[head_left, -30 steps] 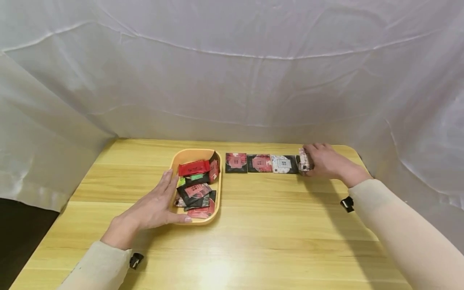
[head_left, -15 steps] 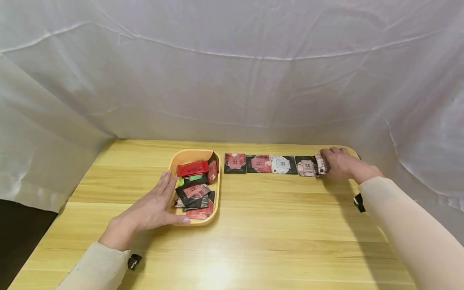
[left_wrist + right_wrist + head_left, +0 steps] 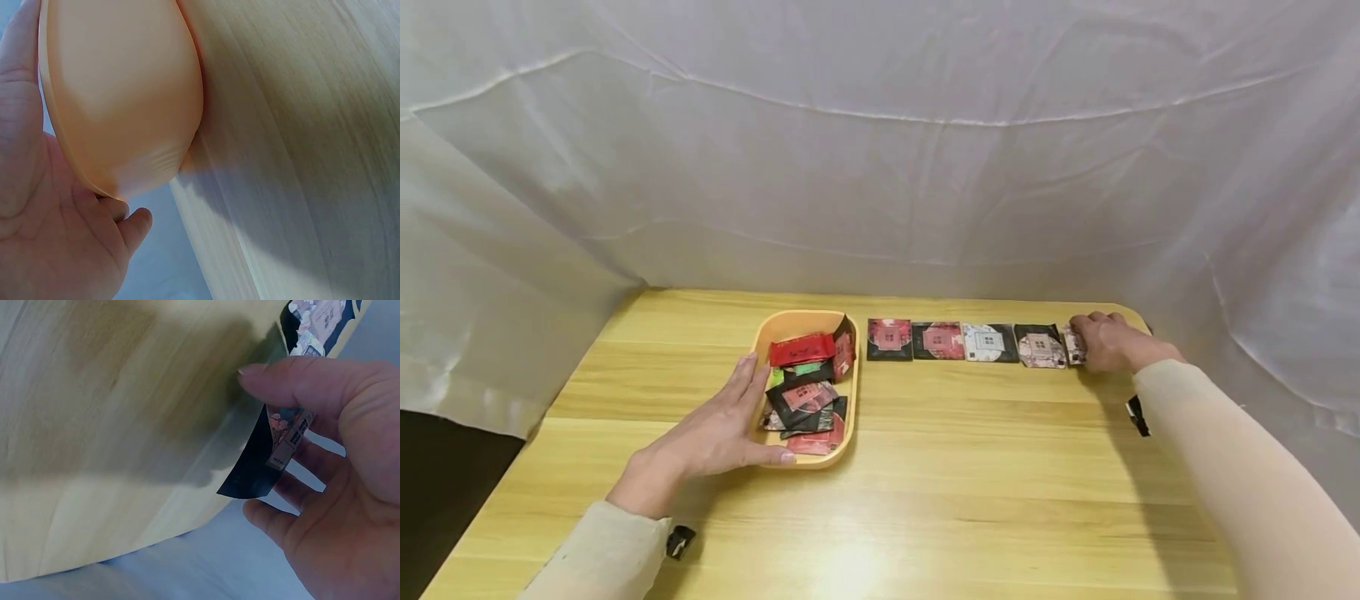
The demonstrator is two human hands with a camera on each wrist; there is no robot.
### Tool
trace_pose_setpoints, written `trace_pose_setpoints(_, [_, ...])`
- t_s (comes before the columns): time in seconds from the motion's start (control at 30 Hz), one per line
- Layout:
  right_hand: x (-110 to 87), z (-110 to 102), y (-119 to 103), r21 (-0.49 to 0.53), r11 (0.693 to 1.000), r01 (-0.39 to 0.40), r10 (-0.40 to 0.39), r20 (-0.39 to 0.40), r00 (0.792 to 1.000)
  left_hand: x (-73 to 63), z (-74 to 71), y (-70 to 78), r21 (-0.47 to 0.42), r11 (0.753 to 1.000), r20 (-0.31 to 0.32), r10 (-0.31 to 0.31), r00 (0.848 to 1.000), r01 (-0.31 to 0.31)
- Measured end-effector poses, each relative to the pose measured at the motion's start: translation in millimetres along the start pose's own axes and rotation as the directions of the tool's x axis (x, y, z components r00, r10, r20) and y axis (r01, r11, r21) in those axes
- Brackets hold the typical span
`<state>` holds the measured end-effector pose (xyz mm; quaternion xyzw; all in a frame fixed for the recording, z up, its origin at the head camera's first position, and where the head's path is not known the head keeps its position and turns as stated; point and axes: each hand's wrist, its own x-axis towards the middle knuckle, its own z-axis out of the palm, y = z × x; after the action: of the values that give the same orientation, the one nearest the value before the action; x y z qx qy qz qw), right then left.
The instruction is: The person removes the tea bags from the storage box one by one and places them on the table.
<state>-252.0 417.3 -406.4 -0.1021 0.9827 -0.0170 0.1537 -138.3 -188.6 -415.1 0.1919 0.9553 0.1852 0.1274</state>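
Observation:
A row of flat printed sachets [image 3: 937,341] runs along the back of the table. My right hand [image 3: 1112,343] is at the right end of this row, holding the last sachet [image 3: 250,465] between thumb and fingers. In the right wrist view the thumb lies across its face, the fingers are along its far side and its black end sticks out. My left hand [image 3: 718,421] rests against the left side of a yellow-orange tray [image 3: 854,408], fingers extended along the rim and thumb at the near corner. Several red, black and green sachets [image 3: 805,392] lie jumbled in the tray.
The wooden table [image 3: 970,483] extends toward me in front of the row. Pale fabric [image 3: 880,167] hangs behind and at both sides. The table's rounded back right corner [image 3: 1131,315] is close to my right hand.
My right hand has moved right along the row with a sachet, and the pink-and-black sachet to its left now shows in full. My left hand stays at the tray.

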Motion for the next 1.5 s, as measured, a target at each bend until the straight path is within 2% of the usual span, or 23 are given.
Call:
trace_pose_setpoints(0.2, [3.1,2,6,-0.008,0.999,-0.036,0.036,0.035,0.999,1.1,-0.5,0.7,0.007,1.0,0.0,0.007,1.0,-0.007])
trace_pose_setpoints(0.53, [6.3,-6,3,-0.008,0.999,-0.037,0.038,0.086,0.996,2.2,-2.4,1.0,0.004,1.0,0.004,-0.001,1.0,0.001])
trace_pose_setpoints(0.77, [6.3,-6,1,-0.005,1.0,-0.016,0.017,0.09,0.996,1.5,-2.3,0.5,-0.001,1.0,0.0,-0.004,1.0,0.004])
trace_pose_setpoints(1.1, [11.5,-2,-1,0.006,0.999,-0.034,0.033,0.116,0.993,-2.1,-2.3,-0.9,0.002,1.0,-0.001,0.0,1.0,0.0])
trace_pose_setpoints(1.37, [12.2,-1,0,0.008,1.0,-0.028,0.027,0.105,0.994,0.3,0.8,-0.9,-0.015,1.0,0.009,-0.02,1.0,0.02])
trace_pose_setpoints(1.5, [13.3,-3,-6,0.016,1.0,-0.016,0.016,0.048,0.999,1.0,0.9,-1.3,-0.015,1.0,0.008,-0.015,1.0,0.015])
